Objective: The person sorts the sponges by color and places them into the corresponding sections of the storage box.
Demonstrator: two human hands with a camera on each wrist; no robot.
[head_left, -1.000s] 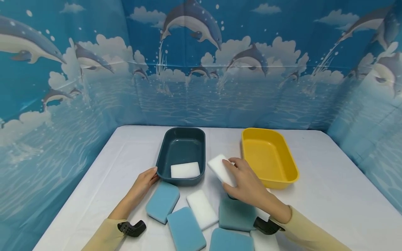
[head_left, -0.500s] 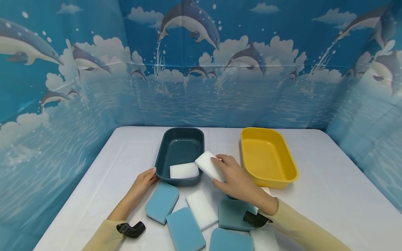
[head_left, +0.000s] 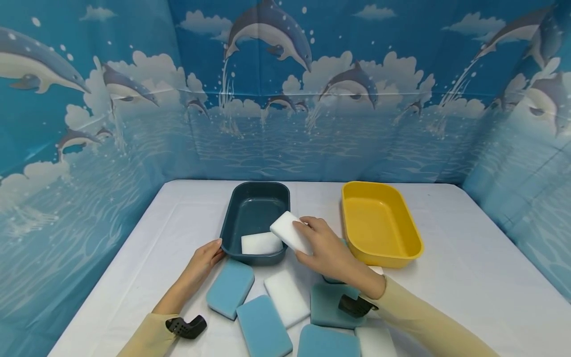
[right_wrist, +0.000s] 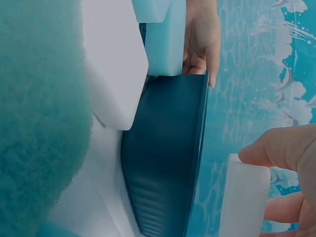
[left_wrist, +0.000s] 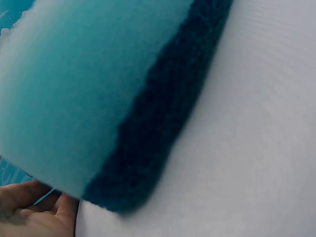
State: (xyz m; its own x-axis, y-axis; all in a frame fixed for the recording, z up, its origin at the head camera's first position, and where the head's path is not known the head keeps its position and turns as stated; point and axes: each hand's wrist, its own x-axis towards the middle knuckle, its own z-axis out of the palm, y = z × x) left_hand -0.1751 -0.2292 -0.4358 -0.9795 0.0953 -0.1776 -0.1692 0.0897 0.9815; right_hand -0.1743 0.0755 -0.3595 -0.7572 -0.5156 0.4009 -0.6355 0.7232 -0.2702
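In the head view my right hand (head_left: 327, 253) pinches a white sponge (head_left: 289, 229) tilted over the right rim of the dark teal tray (head_left: 254, 210). Another white sponge (head_left: 260, 243) lies inside, at the near end. At the tray's near left corner, my left hand (head_left: 206, 257) holds the rim. From the right wrist, the held white sponge (right_wrist: 243, 197) shows between thumb and fingers, with the tray's outer wall (right_wrist: 160, 123) beside it. A blue sponge (left_wrist: 74, 89) with a dark scouring layer fills much of the left wrist view, mostly hiding the left hand (left_wrist: 42, 210).
A yellow tray (head_left: 379, 223) stands to the right. Several sponges lie in front of the trays, among them a blue sponge (head_left: 230, 288), a white sponge (head_left: 287, 298) and a teal sponge (head_left: 332, 303). The white tabletop (head_left: 464, 248) ends at a dolphin-printed curtain (head_left: 285, 139).
My right hand has carried its white sponge leftward from between the two trays to the dark tray's right rim. The left hand has stayed at the tray's corner.
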